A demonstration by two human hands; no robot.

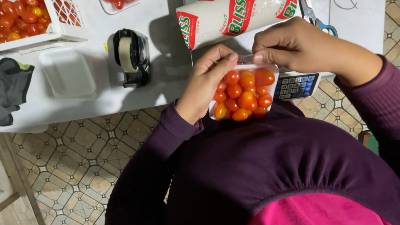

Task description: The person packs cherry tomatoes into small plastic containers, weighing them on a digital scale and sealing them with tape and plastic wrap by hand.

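Both hands, left (203, 82) and right (291, 47), grip a small tomato tray (243, 95), fingers curled.

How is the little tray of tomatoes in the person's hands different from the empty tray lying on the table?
The held tray is heaped with red and orange cherry tomatoes; the empty tray holds nothing. The held tray is gripped by the left hand and right hand near the person's body; the empty tray rests untouched on the white table, beside a tape dispenser. Both are small, pale, rounded rectangles.
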